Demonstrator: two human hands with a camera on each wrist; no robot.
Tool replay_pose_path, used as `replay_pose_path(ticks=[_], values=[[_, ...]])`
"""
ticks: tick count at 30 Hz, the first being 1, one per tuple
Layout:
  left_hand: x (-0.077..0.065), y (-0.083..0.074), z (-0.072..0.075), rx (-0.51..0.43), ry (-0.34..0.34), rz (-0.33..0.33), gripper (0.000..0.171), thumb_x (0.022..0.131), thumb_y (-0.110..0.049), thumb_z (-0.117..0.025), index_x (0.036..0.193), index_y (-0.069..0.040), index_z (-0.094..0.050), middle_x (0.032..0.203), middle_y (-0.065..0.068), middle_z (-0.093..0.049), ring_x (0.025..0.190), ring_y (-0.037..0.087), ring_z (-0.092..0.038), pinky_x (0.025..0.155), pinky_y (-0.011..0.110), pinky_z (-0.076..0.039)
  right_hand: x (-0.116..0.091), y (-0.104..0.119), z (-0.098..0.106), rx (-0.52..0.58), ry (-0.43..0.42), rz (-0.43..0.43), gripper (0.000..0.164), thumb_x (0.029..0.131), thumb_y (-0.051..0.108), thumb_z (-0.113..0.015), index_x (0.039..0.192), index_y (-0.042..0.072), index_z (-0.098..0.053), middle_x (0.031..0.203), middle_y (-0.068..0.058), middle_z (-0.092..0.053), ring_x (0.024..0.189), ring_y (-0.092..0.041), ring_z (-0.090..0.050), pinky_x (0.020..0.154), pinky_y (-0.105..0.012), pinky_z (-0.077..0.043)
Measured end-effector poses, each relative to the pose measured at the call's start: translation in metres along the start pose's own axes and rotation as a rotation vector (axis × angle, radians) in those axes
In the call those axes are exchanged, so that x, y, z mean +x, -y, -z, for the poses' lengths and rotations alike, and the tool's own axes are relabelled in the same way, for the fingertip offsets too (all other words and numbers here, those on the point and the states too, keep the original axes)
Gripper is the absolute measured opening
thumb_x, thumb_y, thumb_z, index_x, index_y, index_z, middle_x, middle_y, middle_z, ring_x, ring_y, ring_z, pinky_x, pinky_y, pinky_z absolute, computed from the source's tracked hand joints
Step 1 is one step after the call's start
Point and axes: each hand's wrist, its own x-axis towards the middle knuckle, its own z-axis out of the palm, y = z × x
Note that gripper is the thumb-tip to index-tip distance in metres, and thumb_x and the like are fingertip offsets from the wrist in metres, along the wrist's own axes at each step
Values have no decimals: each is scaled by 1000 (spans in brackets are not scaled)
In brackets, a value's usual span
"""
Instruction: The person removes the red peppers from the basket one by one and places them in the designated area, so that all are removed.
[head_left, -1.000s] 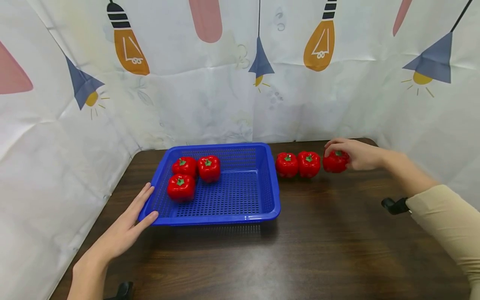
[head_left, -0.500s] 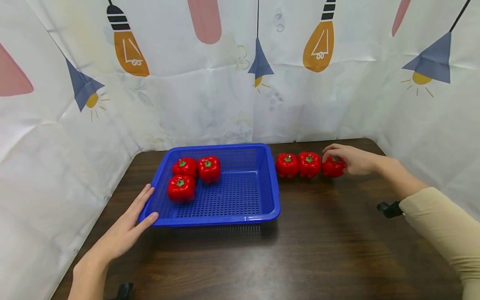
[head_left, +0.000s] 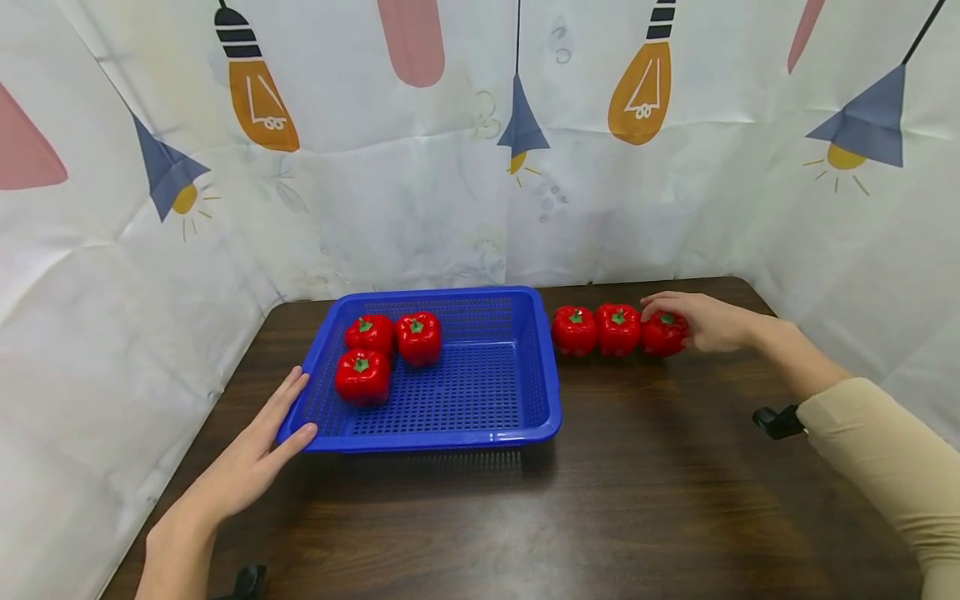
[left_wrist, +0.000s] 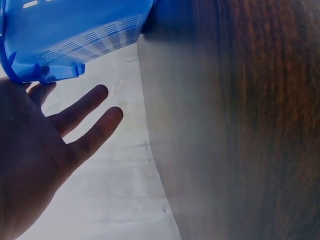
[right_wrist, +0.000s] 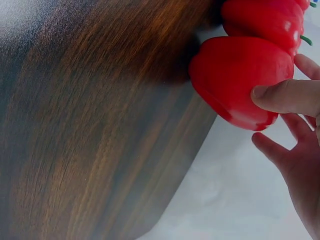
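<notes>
In the head view my right hand point(head_left: 708, 321) grips a glossy red bell pepper point(head_left: 664, 336) from above and behind, at the right end of a short row. The thumb point(right_wrist: 280, 97) lies against that pepper's side in the right wrist view. Right beside it stand a middle bell pepper point(head_left: 618, 330) and a left bell pepper point(head_left: 573, 332). My left hand point(head_left: 240, 467) rests with straight, spread fingers on the left rim of a blue plastic basket point(head_left: 450, 436). Three more red peppers point(head_left: 363, 377) sit inside, grouped at the basket's left.
The dark wood table point(head_left: 637, 500) ends at a white patterned curtain point(head_left: 420, 217) behind and at both sides. The basket's right rim stands close to the left end of the pepper row. Black straps with small mounts point(head_left: 778, 422) are on the wrists.
My right hand has brought its pepper left and down, closing the gap to the other two in the row. The left hand and the basket have stayed put.
</notes>
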Motion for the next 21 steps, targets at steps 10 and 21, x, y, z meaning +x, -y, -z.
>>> replay_pose_path(ticks=[10, 21], values=[[1, 1, -1, -5, -5, -10, 72, 106, -21, -56, 166, -19, -17, 172, 5, -6, 154, 41, -10, 110, 13, -5, -4, 1, 7, -9, -20, 10, 69, 75, -23, -69, 138, 5, -58, 154, -21, -42, 134, -45, -47, 93, -55, -51], [0, 2, -1, -4, -4, -8, 72, 106, -22, -56, 166, -20, -17, 172, 5, -5, 154, 41, -10, 110, 12, -5, 9, 21, 29, -29, -30, -12, 59, 86, -2, -80, 139, 6, -56, 147, -16, -50, 134, -42, -45, 102, -60, -42]])
